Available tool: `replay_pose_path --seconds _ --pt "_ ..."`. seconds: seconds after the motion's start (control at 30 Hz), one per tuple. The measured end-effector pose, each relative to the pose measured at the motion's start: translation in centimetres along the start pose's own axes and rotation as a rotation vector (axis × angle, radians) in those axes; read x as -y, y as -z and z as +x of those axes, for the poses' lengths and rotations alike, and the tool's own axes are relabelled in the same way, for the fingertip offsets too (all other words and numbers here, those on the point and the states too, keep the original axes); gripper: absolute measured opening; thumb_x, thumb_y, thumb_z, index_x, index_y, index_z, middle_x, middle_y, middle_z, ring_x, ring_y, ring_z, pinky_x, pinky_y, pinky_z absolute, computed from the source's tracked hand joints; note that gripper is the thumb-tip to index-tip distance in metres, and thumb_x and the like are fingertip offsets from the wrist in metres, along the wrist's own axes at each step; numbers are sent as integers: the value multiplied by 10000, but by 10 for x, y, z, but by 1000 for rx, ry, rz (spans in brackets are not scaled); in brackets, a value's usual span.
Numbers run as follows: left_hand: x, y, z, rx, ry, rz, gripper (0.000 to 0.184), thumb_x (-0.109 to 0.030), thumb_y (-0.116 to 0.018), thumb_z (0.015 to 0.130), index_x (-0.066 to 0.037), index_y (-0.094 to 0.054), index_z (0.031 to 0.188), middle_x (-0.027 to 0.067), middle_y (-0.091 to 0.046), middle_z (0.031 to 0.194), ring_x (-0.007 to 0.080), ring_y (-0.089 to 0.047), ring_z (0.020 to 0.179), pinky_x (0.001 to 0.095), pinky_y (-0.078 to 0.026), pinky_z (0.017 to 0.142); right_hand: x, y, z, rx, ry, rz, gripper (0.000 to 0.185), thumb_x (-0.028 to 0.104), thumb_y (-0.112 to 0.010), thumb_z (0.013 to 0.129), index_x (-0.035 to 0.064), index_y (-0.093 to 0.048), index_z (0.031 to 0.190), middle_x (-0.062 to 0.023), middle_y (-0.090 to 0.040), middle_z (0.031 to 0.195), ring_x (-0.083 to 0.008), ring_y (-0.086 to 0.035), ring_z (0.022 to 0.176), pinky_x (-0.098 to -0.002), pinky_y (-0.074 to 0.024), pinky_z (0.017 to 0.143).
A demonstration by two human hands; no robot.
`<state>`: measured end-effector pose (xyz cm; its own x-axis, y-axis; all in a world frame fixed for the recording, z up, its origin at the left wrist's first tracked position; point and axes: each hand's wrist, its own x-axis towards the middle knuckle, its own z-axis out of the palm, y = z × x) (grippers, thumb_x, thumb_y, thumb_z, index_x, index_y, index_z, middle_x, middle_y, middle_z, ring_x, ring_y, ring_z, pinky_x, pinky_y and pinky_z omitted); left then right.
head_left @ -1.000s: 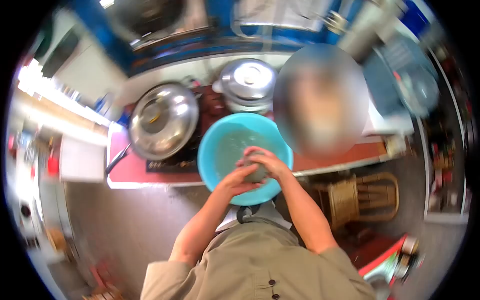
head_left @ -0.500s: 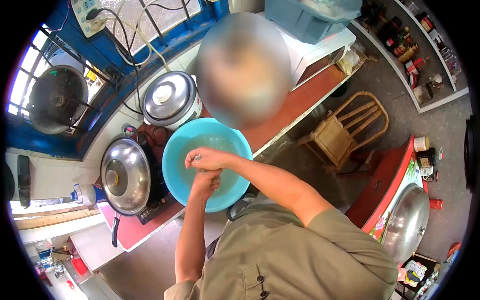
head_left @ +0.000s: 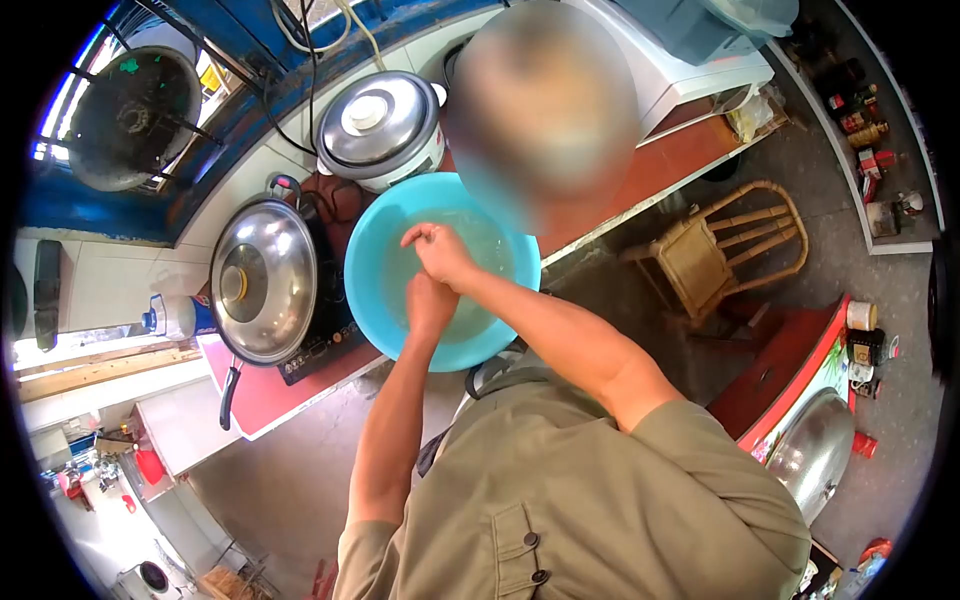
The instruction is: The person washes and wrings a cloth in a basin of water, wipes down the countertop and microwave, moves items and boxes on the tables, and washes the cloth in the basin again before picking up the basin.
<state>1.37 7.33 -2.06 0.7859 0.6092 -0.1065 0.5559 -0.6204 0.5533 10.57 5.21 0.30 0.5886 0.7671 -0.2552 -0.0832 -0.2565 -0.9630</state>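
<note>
A light-blue round basin [head_left: 365, 290] with cloudy water stands on the red counter edge in front of me. Both my hands are over the basin, touching each other. My right hand [head_left: 440, 252] lies across the top, its fingers bent inward; whatever they close round, if anything, is too small to make out. Beneath it, my left hand [head_left: 431, 300] comes up from below and meets the right palm and wrist, its fingers mostly hidden.
Left of the basin, a lidded wok [head_left: 265, 290] sits on a black induction cooker [head_left: 305, 365], its handle past the counter edge. A rice cooker [head_left: 375, 130] stands behind. A blurred patch covers the counter beyond. A bamboo chair [head_left: 700, 265] and red table [head_left: 770, 380] are at right.
The view has shifted, so the basin sits higher and farther right. My left hand has moved up under the right, and the right hand's fingers have changed their bend.
</note>
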Motion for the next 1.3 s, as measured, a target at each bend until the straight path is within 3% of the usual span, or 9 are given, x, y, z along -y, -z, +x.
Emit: replay_pose_path --seconds 0.27,0.53,0.63,0.73,0.83,0.97,1.07,1.17,1.3 --pt "-23 16 -3 0 -6 99 181 -185 -645 735 -10 -639 782 232 -641 757 422 -623 720 489 -492 622 -8 3 -6 -236 -163 368 235 35 -439 839 81 -668 808 -22 -591 687 -88 -483 595 -268 -387 549" --pt "9 6 -7 31 -184 145 166 -189 -637 767 -35 -653 826 203 -660 795 365 -648 758 445 -496 637 0 0 -15 -269 171 255 185 40 -511 777 67 -692 749 -116 -673 798 -237 -638 779 -352 -494 751" --pt "-32 55 -25 312 -42 -505 258 -149 -681 774 -23 -618 990 77 -647 868 161 -599 754 320 -469 635 24 4 -27 -203 337 200 207 25 -493 714 56 -695 747 -146 -681 795 -283 -649 796 -369 -498 765" --pt "-56 97 -41 384 196 -688 444 -112 -716 748 18 -529 1129 101 -635 980 189 -608 899 311 -506 754 50 15 -43 -50 427 260 186 9 -511 697 48 -686 744 -109 -671 783 -250 -640 770 -351 -501 738" --pt "22 77 -31 575 255 -1571 697 -87 -715 662 10 -428 1290 139 -591 1122 246 -594 992 390 -538 808 70 15 -59 144 430 322 185 16 -517 704 55 -690 758 -88 -662 773 -207 -619 735 -333 -488 712" --pt "-14 66 -26 1055 -74 -1856 815 -129 -744 639 1 -369 1351 142 -594 1070 258 -607 915 352 -543 781 80 17 -64 363 534 214 208 23 -509 712 68 -698 789 -67 -656 785 -178 -592 715 -333 -468 683" --pt "12 54 -30 645 195 -1737 548 -151 -707 764 -7 -442 1222 127 -553 926 157 -474 461 214 -388 375 59 14 -46 420 594 138 218 27 -508 709 78 -701 797 -64 -660 792 -195 -594 717 -339 -467 678" --pt "18 59 -28 806 301 -1581 313 -116 -671 775 -36 -500 1025 69 -497 773 95 -361 413 207 -270 355 57 12 -47 388 677 101 213 32 -507 705 82 -698 784 -69 -663 792 -224 -605 724 -348 -472 677" --pt "13 57 -34 471 376 -1162 134 -99 -621 811 -99 -490 840 -19 -396 615 75 -334 419 217 -227 365 48 0 -51 242 595 9 187 30 -489 701 73 -668 734 -87 -662 773 -266 -619 716 -377 -481 665"
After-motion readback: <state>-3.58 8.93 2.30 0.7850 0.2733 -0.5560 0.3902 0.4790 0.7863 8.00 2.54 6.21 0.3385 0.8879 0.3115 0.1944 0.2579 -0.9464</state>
